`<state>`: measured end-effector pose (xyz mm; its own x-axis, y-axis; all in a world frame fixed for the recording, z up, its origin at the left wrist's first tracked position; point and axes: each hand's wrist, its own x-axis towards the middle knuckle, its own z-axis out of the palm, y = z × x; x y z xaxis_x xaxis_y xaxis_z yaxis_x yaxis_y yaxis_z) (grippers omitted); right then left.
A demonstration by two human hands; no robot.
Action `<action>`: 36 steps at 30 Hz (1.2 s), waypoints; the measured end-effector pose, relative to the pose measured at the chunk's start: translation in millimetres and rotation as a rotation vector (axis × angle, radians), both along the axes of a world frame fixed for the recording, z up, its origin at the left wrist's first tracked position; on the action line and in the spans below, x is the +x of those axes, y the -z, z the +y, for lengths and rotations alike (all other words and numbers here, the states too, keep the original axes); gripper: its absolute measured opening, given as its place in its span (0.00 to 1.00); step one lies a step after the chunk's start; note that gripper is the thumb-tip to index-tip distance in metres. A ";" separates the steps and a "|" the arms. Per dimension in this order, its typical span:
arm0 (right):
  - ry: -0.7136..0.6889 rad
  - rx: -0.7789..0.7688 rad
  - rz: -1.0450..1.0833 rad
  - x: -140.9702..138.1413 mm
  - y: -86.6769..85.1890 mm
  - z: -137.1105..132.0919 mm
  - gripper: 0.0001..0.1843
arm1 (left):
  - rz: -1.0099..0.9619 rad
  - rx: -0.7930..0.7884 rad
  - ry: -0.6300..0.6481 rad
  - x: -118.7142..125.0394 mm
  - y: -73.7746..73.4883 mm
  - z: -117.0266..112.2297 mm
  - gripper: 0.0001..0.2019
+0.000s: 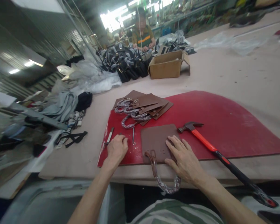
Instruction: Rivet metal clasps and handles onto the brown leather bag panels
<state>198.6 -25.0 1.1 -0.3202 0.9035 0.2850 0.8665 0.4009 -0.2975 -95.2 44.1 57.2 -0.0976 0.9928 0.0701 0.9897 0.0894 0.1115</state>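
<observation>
My right hand [183, 157] lies flat with fingers spread on a brown leather panel [155, 138] that rests on a red mat [219, 124]. A plastic-wrapped handle [164, 183] attached to the panel hangs over the table's front edge. My left hand [116, 148] is curled on the mat just left of the panel, fingertips at a small dark thing I cannot make out. A thin metal punch [133, 135] lies between my hands, and a flat metal tool [109, 135] lies to the left.
A hammer [214, 149] with an orange and black handle lies right of the panel. A stack of brown panels with wrapped handles [142, 107] sits further back. A cardboard box [168, 64], black bags [126, 63] and a seated person [143, 35] are at the far end.
</observation>
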 end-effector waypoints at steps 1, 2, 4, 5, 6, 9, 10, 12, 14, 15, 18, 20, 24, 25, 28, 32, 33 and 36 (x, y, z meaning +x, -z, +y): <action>-0.001 0.013 -0.003 0.5 1.8 0.9 0.32 | -0.032 -0.022 0.014 6.5 -0.3 6.1 0.15; -0.002 0.020 -0.007 1.0 3.1 1.7 0.32 | -0.063 -0.053 0.012 12.3 -0.5 13.2 0.15; -0.005 0.022 -0.013 1.7 3.6 2.7 0.32 | -0.105 -0.121 -0.022 21.6 -0.4 29.2 0.16; -0.005 0.017 -0.014 1.8 2.8 2.9 0.32 | -0.118 -0.148 -0.039 25.1 -0.1 37.2 0.16; -0.005 0.007 -0.015 1.8 1.4 2.8 0.33 | -0.131 -0.169 -0.050 27.8 0.3 44.7 0.15; 0.000 -0.034 -0.021 0.8 -4.6 1.4 0.33 | -0.178 -0.218 -0.043 32.7 2.1 61.1 0.11; 0.001 -0.047 -0.023 0.3 -6.6 0.8 0.33 | -0.194 -0.231 -0.043 33.2 2.6 63.9 0.09; 0.004 -0.064 -0.018 -0.7 -9.4 -0.5 0.34 | -0.231 -0.244 -0.042 32.6 2.9 64.9 0.07; 0.011 -0.073 -0.003 -1.5 -10.6 -1.6 0.34 | -0.289 -0.251 -0.035 29.5 2.4 59.6 0.05; 0.014 -0.077 0.005 -1.8 -10.8 -2.0 0.34 | -0.325 -0.258 -0.032 27.3 1.9 54.9 0.05; 0.017 -0.084 0.025 -2.2 -11.2 -3.1 0.34 | -0.515 -0.268 -0.030 20.9 0.9 34.8 0.04; 0.015 -0.086 0.027 -2.5 -11.9 -3.7 0.34 | -0.848 -0.212 -0.039 21.1 1.3 19.1 0.08; 0.010 -0.083 0.013 -3.0 -13.2 -4.5 0.35 | -1.429 -0.078 -0.029 42.5 4.9 -9.8 0.18; 0.009 -0.082 0.011 -3.1 -13.3 -4.5 0.35 | -1.466 -0.076 -0.004 51.4 6.2 -15.7 0.18; 0.011 -0.091 0.011 -3.5 -13.6 -4.5 0.35 | -1.453 -0.104 0.131 77.9 11.9 -29.0 0.13; 0.018 -0.133 0.016 -4.7 -17.2 -4.7 0.36 | -1.357 -0.075 0.279 97.1 24.3 -37.9 0.07; 0.021 -0.140 0.017 -5.1 -18.5 -4.8 0.36 | -1.342 -0.063 0.290 98.6 27.3 -38.9 0.06; 0.027 -0.143 0.025 -5.6 -21.3 -5.1 0.35 | -1.319 -0.044 0.296 99.7 33.4 -40.3 0.05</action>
<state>193.0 -30.0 22.3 -0.2898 0.9435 0.1608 0.8678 0.3299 -0.3715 4.5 3.8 23.8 0.1498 0.9870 0.0588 0.1313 -0.0788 0.9882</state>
